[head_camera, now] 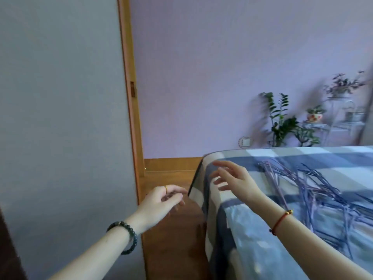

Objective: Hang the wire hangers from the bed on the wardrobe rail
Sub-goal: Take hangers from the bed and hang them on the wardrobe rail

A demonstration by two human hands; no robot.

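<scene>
- The one head view looks from above and just off the near corner of the bed (302,156), facing forward and slightly down.
- The bed lies close, filling the lower right.
- Both forearms enter from the bottom edge: the left hand (161,201) is left of the bed, the right hand (232,178) over its corner.
- Beyond the bed stands the wall (201,77), with plants (282,118) behind its far side.
- Left of the bed, a grey panel (60,118) stands very near.
</scene>
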